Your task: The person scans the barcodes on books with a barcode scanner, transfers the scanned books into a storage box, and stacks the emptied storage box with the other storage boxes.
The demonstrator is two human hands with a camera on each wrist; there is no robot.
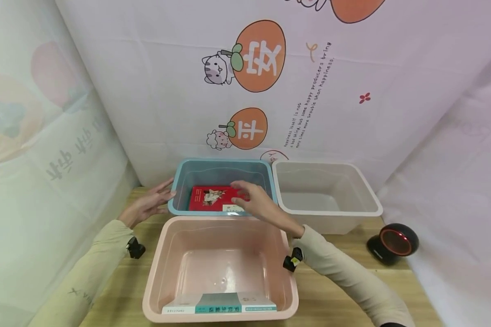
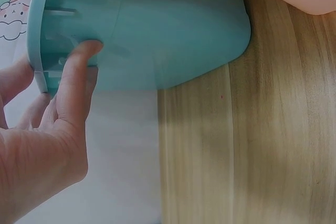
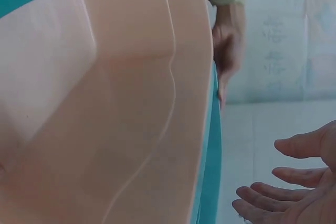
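A red book (image 1: 212, 197) with a pictured cover lies inside the blue bin (image 1: 222, 164). My left hand (image 1: 149, 204) is at that bin's left side, and its fingers touch the rim and outer wall (image 2: 157, 30) in the left wrist view. Over the blue bin's right part hovers my right hand (image 1: 255, 200), fingers spread and slightly bent, with nothing in them; it covers part of the red book. Nearest me is a pink bin (image 1: 221, 222), where a white and teal book (image 1: 218, 303) stands along the near wall.
A white bin (image 1: 327, 212) stands right of the blue one. On the wooden table (image 1: 331, 290) at the right sits a round black device (image 1: 394, 243) with a red ring. Printed white cloth (image 1: 167, 91) hangs behind and on both sides.
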